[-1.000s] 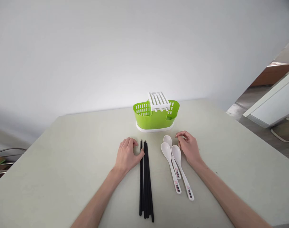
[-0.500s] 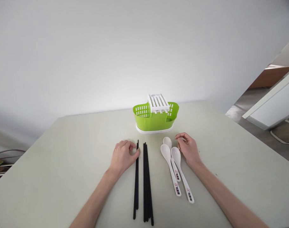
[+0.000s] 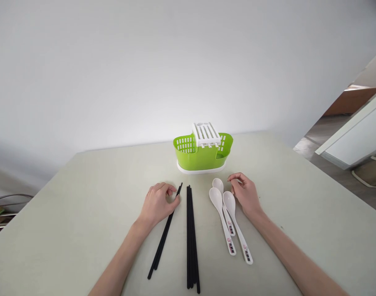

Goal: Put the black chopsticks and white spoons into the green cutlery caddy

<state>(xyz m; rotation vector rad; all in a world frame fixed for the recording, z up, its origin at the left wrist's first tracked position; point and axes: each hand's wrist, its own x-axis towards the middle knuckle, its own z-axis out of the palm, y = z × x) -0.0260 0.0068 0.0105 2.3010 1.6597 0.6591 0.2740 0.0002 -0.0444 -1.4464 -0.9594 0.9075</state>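
My left hand (image 3: pixel 160 203) is closed with thumb and fingers around the upper part of two black chopsticks (image 3: pixel 163 242). They lie slanted, their lower ends toward the left and close to me. Just right of them, a bundle of several black chopsticks (image 3: pixel 191 242) rests on the table, untouched. Three white spoons (image 3: pixel 229 218) lie partly overlapping, bowls pointing away from me and printed marks on their handles. My right hand (image 3: pixel 245 193) rests on the table just right of the spoon bowls, fingers loosely bent and apart, holding nothing visible.
A green cutlery basket (image 3: pixel 200 159) with a white slotted top (image 3: pixel 207 133) and white base stands beyond the hands, near the wall (image 3: pixel 129 74). The pale table (image 3: pixel 107 181) carries everything. A white cabinet (image 3: pixel 357 127) stands off to the right.
The two chopsticks in my left hand have turned from nearly upright in view to a slant, their lower ends swinging left. My right hand, the spoons and the basket have stayed put.
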